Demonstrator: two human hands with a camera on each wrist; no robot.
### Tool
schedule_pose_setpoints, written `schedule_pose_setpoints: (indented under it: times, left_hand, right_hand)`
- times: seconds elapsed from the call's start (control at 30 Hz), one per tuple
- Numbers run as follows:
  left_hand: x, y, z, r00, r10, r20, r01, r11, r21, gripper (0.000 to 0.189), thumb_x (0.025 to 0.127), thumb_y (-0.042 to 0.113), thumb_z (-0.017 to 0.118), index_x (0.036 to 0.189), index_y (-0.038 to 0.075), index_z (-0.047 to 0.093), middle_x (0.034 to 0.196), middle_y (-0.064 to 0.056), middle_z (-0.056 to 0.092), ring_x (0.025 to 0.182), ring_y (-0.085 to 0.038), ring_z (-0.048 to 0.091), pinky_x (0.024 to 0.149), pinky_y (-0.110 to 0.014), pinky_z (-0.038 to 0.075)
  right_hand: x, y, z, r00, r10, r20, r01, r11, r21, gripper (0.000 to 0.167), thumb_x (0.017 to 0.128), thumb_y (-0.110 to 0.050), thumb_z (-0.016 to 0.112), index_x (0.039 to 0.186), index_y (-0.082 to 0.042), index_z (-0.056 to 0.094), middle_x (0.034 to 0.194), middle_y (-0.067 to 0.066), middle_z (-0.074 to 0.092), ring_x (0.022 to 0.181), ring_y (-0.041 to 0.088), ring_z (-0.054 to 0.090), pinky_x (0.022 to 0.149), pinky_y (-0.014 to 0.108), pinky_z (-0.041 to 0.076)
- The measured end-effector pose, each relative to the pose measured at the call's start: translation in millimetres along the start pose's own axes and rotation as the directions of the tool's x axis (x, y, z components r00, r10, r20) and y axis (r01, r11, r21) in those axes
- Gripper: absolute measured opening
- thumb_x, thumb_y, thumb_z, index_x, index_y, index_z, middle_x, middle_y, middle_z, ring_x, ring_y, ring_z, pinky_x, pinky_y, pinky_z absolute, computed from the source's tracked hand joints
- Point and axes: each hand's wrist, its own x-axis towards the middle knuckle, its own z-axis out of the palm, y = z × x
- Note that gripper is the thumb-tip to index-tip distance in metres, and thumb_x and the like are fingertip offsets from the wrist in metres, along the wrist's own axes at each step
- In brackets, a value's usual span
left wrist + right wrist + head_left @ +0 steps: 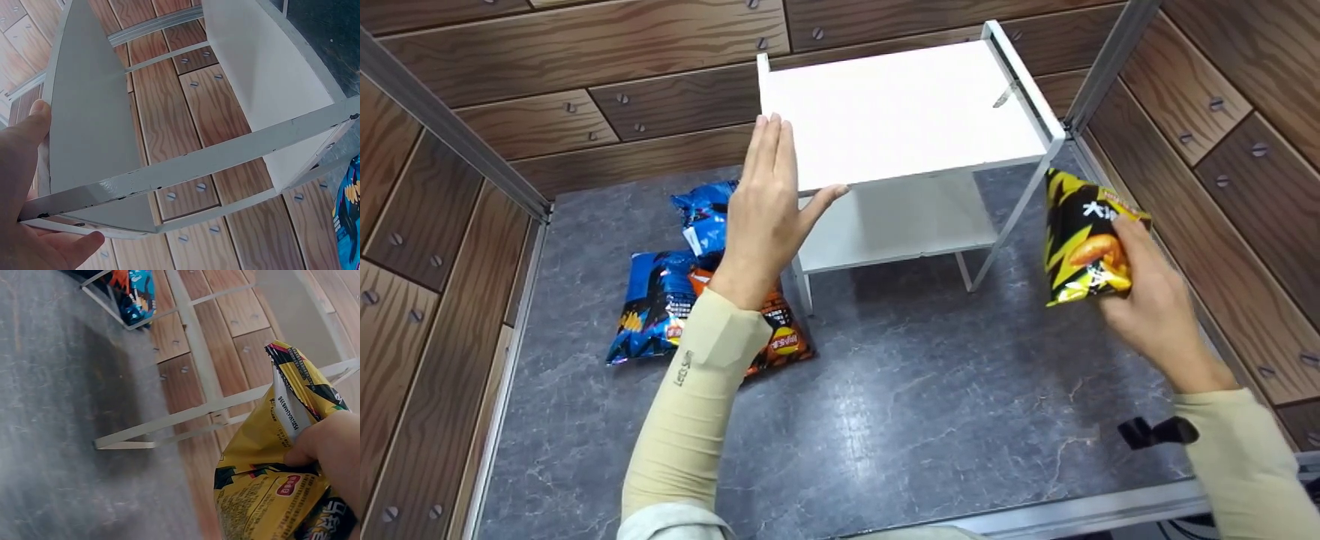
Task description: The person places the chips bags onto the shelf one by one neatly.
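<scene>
My right hand (1155, 307) grips a yellow-and-black chip bag (1084, 247), held up to the right of a white two-tier rack (885, 112). In the right wrist view, the thumb presses on the back of the bag (264, 478), near its pale seam. My left hand (765, 199) rests at the rack's near left corner, fingers straight and together, thumb spread along the front edge. From the left wrist, the thumb shows at the edge of the top panel (95, 107), and the fingers lie beside the end rail.
On the grey marbled floor (870, 420), left of the rack, lie a blue chip bag (649, 300), another blue bag (705, 214) and an orange-and-black bag (791, 330). The rack's lower shelf (900, 225) sits under the top. Wood-patterned walls (675, 97) enclose the area.
</scene>
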Motion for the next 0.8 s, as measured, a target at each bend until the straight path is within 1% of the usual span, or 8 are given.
schedule_pose_setpoints:
  times: [0.13,0.23,0.4,0.57,0.63,0.8]
  left_hand:
    - [0.1,0.6,0.1,1.000,0.005,0.001,-0.005,1.000,0.001,0.093,0.092,0.064,0.051,0.149,-0.008,0.034,0.158,-0.024,0.033,0.151,-0.034,0.026,0.120,-0.039,0.031]
    - [0.0,0.7,0.0,1.000,0.002,0.001,-0.002,1.000,0.005,0.094,0.092,0.064,0.051,0.150,-0.008,0.034,0.158,-0.024,0.034,0.151,-0.034,0.026,0.120,-0.039,0.031]
    - [0.0,0.8,0.2,1.000,-0.003,0.003,0.003,1.000,0.002,0.094,0.092,0.064,0.051,0.150,-0.008,0.033,0.158,-0.023,0.033,0.151,-0.033,0.026,0.120,-0.040,0.030]
    - [0.2,1.3,0.5,1.000,-0.003,0.006,0.003,1.000,-0.003,0.094,0.092,0.064,0.051,0.150,-0.008,0.033,0.158,-0.023,0.033,0.151,-0.033,0.025,0.120,-0.040,0.030]
    - [0.0,1.2,0.6,1.000,-0.006,0.006,0.006,1.000,-0.003,0.094,0.092,0.064,0.050,0.150,-0.007,0.033,0.158,-0.023,0.033,0.151,-0.033,0.025,0.120,-0.039,0.030]
    - [-0.5,0.8,-0.1,1.000,-0.008,0.004,0.008,1.000,-0.004,0.094,0.092,0.064,0.050,0.150,-0.007,0.033,0.158,-0.023,0.032,0.151,-0.033,0.025,0.120,-0.039,0.030]
  right_hand:
    - [13.1,-9,-15,0.999,-0.031,0.018,0.031,0.999,-0.010,0.086,0.064,0.017,0.061,0.146,0.000,0.044,0.150,0.027,0.044,0.139,0.048,0.040,0.120,0.052,0.029]
    - [24.8,-15,-25,0.998,-0.055,0.023,0.056,0.998,-0.014,0.088,0.064,0.017,0.065,0.147,-0.002,0.044,0.151,0.025,0.043,0.139,0.047,0.040,0.120,0.050,0.029]
    - [45.0,-27,-41,0.993,-0.117,0.002,0.117,0.992,-0.042,0.084,0.065,0.015,0.066,0.146,-0.001,0.046,0.150,0.024,0.045,0.140,0.045,0.040,0.122,0.045,0.028]
    - [64.0,-41,-59,0.989,-0.150,0.003,0.150,0.986,-0.077,0.084,0.065,0.016,0.061,0.146,-0.002,0.045,0.150,0.024,0.045,0.144,0.042,0.037,0.123,0.045,0.024]
    - [70.2,-45,-65,0.987,-0.162,0.002,0.161,0.983,-0.086,0.085,0.064,0.017,0.058,0.146,-0.001,0.045,0.150,0.024,0.045,0.144,0.041,0.036,0.124,0.043,0.023]
    - [84.1,-55,-75,0.981,-0.195,0.003,0.194,0.974,-0.115,0.086,0.061,0.015,0.053,0.145,0.001,0.046,0.148,0.025,0.047,0.145,0.040,0.037,0.124,0.041,0.023]
